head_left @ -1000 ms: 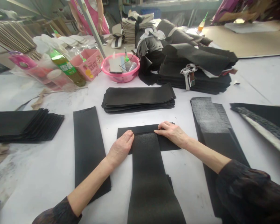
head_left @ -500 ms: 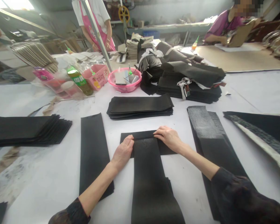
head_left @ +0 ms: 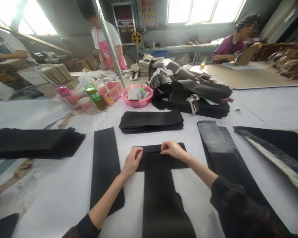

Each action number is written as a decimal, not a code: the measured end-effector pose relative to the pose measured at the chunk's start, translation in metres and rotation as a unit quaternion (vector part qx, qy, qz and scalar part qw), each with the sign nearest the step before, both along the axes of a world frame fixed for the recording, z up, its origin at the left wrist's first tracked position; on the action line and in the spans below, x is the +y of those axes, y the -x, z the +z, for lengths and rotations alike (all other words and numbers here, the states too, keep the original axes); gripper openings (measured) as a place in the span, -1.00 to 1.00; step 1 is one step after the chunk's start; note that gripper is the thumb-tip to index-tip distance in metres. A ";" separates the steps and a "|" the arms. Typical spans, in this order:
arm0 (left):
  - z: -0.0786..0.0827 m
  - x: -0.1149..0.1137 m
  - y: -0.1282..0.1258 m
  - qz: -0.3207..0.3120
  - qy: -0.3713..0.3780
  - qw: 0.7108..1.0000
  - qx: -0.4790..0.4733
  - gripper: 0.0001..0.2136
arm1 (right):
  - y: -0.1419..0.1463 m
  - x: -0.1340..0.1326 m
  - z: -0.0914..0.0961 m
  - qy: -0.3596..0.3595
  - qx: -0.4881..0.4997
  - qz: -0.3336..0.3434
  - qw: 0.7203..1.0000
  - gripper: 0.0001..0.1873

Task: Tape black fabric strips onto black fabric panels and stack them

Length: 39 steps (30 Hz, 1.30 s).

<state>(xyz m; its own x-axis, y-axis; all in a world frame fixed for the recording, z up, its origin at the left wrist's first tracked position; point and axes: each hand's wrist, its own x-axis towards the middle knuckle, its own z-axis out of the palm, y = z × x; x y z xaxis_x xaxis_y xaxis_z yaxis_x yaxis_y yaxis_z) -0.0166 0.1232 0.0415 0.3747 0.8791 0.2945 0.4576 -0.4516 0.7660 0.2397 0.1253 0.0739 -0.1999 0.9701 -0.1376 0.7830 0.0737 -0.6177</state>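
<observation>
A long black strip of sheet material [head_left: 160, 198] runs from the front of the table up to my hands, its far end turned over in a narrow fold. Beneath that end lies a crosswise black piece [head_left: 180, 163]. My left hand [head_left: 131, 162] pinches the left corner of the fold between thumb and fingers. At the fold's right part, my right hand [head_left: 173, 149] is closed on the edge, thumb below and fingertips above. Whether the strip is leather or a leather-like sheet, I cannot tell.
Black strips lie left [head_left: 105, 168] and right [head_left: 228, 165], the right one with a greyish end. Beyond are a strip stack [head_left: 151, 119], a pink basin [head_left: 136, 103], a green-labelled bottle [head_left: 95, 98] and a dark material heap [head_left: 198, 99]. Co-workers stand or sit farther back.
The view has tilted upward, showing more of the windows and co-workers. My right hand has shifted left along the strip's end, closer to my left hand. The turned-over edge now shows as a flatter band.
</observation>
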 end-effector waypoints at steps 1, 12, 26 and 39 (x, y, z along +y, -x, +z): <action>0.004 0.000 -0.001 -0.004 0.007 1.000 -0.008 -0.80 | 0.000 -0.002 0.002 -0.002 0.014 -0.002 1.000 -0.92; 0.050 -0.028 -0.042 -0.035 0.097 0.994 -0.045 -0.80 | 0.020 -0.042 0.047 -0.058 0.052 0.029 0.997 -0.92; 0.088 -0.050 -0.023 -0.064 0.099 0.992 -0.040 -0.83 | -0.019 -0.080 0.069 -0.066 0.039 0.020 0.997 -0.83; 0.106 -0.053 -0.028 -0.108 0.041 0.993 0.018 -0.87 | 0.024 -0.085 0.094 -0.134 -0.038 0.101 0.985 -0.84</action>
<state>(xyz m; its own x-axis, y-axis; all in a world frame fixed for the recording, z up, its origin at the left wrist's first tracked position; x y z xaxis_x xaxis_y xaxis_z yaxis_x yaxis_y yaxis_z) 0.0116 0.0704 0.1476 0.5664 0.7973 0.2084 0.3844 -0.4792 0.7890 0.2157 0.0404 0.1678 -0.3913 0.9152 0.0967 0.7791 0.3854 -0.4944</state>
